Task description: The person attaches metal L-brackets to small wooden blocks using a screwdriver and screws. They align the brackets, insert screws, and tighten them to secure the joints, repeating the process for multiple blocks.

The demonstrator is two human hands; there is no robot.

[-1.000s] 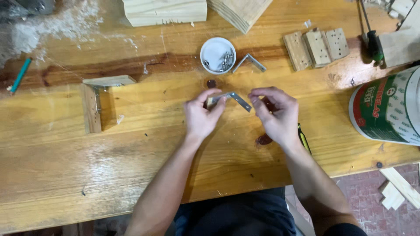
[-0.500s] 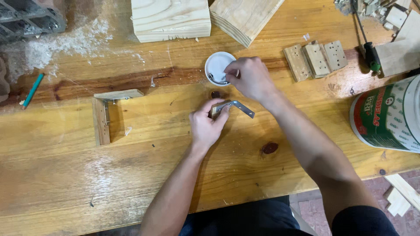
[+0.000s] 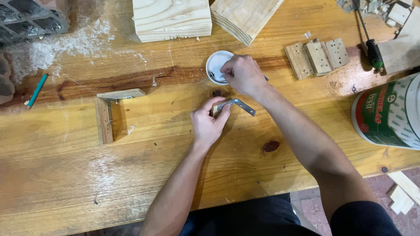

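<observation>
the left hand (image 3: pixel 208 124) was clamped on a small wood piece under a metal corner bracket (image 3: pixel 238 105), mid-counter (image 3: pixel 65 183); the right hand (image 3: pixel 243 74) had its fingers pinched together inside a white round dish (image 3: pixel 214 65) just beyond; an l-shaped wood joint (image 3: pixel 107 113) lay well apart to the left; three small wood blocks (image 3: pixel 317 57) lay to the right.

You stand at a worn wooden workbench (image 3: pixel 65 175) dusted with sawdust (image 3: pixel 52 43); reddish brick floor (image 3: pixel 407 218) shows at lower right, under even, soft light.
</observation>
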